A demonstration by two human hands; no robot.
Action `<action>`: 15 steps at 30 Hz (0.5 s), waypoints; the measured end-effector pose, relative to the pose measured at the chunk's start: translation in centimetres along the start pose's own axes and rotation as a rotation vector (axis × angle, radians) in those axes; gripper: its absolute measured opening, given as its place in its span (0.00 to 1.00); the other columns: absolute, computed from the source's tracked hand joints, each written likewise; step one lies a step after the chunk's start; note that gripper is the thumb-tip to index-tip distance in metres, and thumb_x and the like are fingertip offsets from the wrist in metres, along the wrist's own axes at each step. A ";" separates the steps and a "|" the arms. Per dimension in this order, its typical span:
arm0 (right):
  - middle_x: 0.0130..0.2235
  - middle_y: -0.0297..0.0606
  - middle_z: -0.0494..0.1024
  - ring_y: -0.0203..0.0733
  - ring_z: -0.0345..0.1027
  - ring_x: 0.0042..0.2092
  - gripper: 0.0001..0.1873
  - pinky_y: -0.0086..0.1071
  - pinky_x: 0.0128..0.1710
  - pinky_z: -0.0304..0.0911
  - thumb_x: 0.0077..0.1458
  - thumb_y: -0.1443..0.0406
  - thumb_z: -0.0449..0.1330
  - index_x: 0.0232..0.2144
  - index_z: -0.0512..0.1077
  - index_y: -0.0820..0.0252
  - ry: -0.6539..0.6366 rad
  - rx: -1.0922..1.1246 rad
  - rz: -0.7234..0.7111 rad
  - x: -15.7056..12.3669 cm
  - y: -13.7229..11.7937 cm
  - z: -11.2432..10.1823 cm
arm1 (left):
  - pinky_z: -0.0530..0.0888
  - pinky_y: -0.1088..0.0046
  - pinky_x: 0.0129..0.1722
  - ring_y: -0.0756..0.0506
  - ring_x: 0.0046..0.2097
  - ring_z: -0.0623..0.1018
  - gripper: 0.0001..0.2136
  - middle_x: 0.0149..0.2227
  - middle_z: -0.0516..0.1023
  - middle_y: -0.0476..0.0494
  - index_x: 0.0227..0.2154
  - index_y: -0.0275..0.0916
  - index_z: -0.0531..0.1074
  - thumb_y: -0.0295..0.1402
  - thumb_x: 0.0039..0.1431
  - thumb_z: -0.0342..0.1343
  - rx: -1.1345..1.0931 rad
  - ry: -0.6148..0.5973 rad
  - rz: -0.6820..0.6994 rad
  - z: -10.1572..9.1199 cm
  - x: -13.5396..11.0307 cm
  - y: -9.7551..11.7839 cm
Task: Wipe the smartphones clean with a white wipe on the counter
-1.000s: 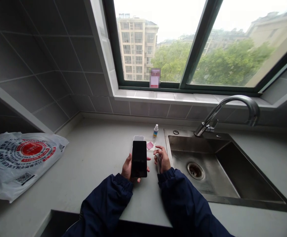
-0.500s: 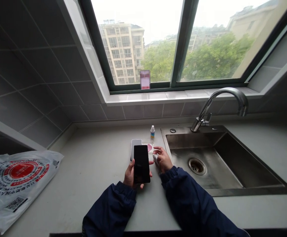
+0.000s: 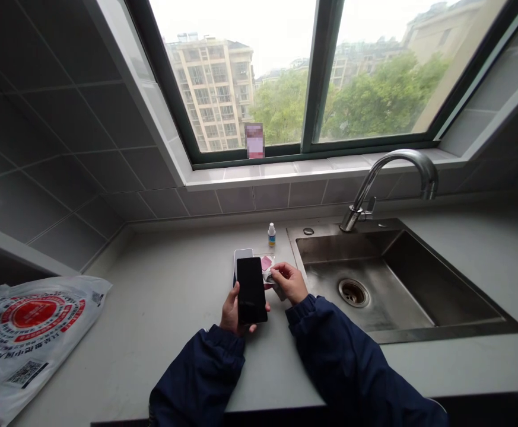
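Observation:
My left hand is wrapped round a black smartphone, its dark screen facing me. Just right of the phone, my right hand pinches a crumpled whitish cloth or tissue, partly covered by the fingers. Behind the phone a pale flat object, like a second phone or its case, lies on the counter. A pink piece on something white shows beside it, partly hidden by my hands. Farther back a small white bottle with a blue and yellow label stands upright.
To the right is a steel sink with a curved faucet. A printed plastic bag lies at the left on the pale counter. A small pinkish card or screen stands against the window.
My right hand's fingers have drawn together and turned downward on the whitish piece. The phone stays in my left hand. The whole view has shifted slightly.

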State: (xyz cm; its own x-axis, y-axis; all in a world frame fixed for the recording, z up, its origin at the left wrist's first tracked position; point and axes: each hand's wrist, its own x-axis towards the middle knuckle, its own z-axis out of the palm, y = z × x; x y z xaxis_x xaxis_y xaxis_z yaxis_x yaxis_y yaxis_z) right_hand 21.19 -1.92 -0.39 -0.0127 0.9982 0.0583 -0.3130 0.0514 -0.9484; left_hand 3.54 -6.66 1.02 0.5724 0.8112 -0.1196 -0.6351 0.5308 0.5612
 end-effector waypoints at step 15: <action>0.30 0.36 0.77 0.41 0.74 0.29 0.21 0.29 0.26 0.66 0.49 0.49 0.66 0.33 0.74 0.61 0.014 -0.050 0.049 -0.1 -0.1 -0.2 | 0.70 0.76 0.12 0.41 0.28 0.78 0.37 0.35 0.78 0.26 0.62 0.25 0.56 0.54 0.63 0.37 0.088 0.081 0.006 0.1 -0.1 0.2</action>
State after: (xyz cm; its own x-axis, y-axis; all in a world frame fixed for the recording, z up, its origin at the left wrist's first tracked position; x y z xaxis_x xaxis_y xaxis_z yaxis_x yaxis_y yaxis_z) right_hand 21.40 -2.00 -0.41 -0.0132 0.9999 0.0069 -0.2644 0.0032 -0.9644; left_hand 3.43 -6.70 1.22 0.5226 0.8335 -0.1793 -0.5887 0.5049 0.6313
